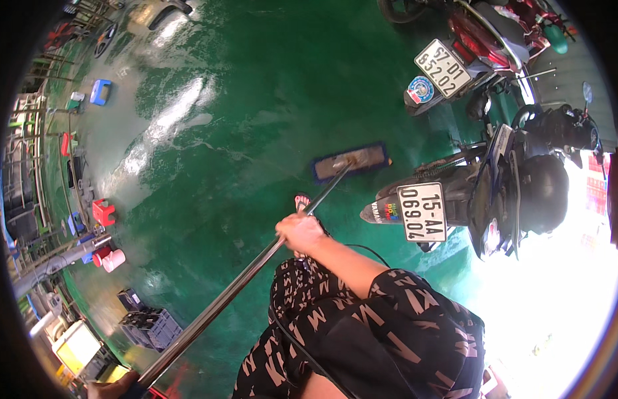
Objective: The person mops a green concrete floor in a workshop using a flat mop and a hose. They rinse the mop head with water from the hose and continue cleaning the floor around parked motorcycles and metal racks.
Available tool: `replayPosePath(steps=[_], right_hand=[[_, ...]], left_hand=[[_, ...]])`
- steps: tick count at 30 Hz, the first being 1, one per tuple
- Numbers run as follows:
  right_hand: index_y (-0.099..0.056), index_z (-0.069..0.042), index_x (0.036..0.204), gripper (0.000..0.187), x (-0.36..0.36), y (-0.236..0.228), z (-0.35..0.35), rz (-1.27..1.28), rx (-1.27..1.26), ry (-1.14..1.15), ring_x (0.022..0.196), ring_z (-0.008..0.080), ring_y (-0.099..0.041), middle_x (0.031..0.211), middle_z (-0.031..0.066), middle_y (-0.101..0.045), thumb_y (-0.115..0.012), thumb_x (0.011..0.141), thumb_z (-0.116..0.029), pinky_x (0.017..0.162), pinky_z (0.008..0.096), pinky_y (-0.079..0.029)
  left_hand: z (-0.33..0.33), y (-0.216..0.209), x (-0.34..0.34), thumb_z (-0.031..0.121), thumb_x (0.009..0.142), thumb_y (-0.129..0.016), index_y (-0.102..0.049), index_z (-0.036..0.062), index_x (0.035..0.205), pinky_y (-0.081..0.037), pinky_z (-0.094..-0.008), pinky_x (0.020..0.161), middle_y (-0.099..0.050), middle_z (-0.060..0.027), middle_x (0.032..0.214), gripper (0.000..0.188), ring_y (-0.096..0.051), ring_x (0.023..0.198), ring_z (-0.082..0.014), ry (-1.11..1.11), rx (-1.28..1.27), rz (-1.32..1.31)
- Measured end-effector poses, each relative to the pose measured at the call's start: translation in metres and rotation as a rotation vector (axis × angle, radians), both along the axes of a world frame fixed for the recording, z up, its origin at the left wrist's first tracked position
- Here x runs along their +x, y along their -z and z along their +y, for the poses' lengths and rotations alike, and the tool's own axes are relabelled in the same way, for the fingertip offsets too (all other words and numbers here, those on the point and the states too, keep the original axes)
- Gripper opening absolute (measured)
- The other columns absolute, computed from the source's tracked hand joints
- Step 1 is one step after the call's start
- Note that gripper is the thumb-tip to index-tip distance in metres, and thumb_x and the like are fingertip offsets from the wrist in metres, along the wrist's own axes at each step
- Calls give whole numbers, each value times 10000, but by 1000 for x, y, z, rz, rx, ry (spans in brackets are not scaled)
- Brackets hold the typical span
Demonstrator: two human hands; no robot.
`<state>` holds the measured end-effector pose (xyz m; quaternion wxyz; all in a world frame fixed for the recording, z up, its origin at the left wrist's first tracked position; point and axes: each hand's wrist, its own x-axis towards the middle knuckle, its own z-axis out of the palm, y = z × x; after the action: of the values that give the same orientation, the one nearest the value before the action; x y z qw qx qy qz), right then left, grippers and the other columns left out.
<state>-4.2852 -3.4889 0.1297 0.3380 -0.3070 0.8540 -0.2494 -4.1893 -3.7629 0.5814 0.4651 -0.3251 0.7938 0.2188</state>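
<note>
A flat mop with a long metal pole [222,282] runs from the lower left up to the middle of the view. Its wide blue-edged mop head [332,166] lies flat on the green floor, close to the rear of a parked motorbike. My right hand [302,233] is wrapped round the pole partway along it. At the lower left rim my left hand [115,387] grips the pole's upper end, partly cut off by the picture's edge. Below my right hand, a sandaled foot [302,201] shows beside the pole.
Two motorbikes stand on the right, a dark one [468,206] near and a red one [482,40] farther off. Along the left are a red stool [103,211], a pink bucket [113,260], a grey crate [151,328] and a blue stool [101,92]. Wet patches shine on the floor [255,86].
</note>
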Motion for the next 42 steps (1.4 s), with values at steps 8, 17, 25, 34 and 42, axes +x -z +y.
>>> replayPosePath(steps=[8,17,25,34,42], right_hand=[[-614,-126,916,151,-97,102,141,207,275,593,1057,300,-525,1020,139,-566,-526,794,-131,904,433,-410],[-353,-183,1310,570,-134,117,217,31,493,1116,1293,301,-302,1437,160,-220,-586,792,-139,1012,486,-309],[-352,-104,1245,688,-100,67,121,218,403,913,1326,402,-173,1404,274,-199,-713,666,-197,1043,548,-210],[-543,-100,770,202,-107,-18,17,408,-223,764,851,277,-530,795,84,-541,-674,623,-142,856,431,-398],[-498,-114,549,168,-134,-1,-31,451,-278,746,572,239,-541,555,36,-536,-664,570,-121,594,357,-398]], left_hand=[[65,182,-125,192,661,-715,-559,148,1157,-459,-388,573,-610,-152,682,522,-608,635,-333,576,209,143],[212,406,-191,108,849,-568,-545,70,1050,-377,-266,401,-491,2,588,206,-481,441,-86,374,895,323],[115,324,-203,165,781,-660,-469,72,1254,-435,-268,518,-523,-43,651,518,-518,571,-90,597,637,237],[18,132,-284,178,700,-701,-516,120,1227,-464,-272,679,-625,-71,735,562,-600,661,-154,845,257,-16],[-21,111,-308,280,722,-679,-566,207,1155,-450,-296,606,-619,-55,666,453,-574,528,-208,1018,152,90]])
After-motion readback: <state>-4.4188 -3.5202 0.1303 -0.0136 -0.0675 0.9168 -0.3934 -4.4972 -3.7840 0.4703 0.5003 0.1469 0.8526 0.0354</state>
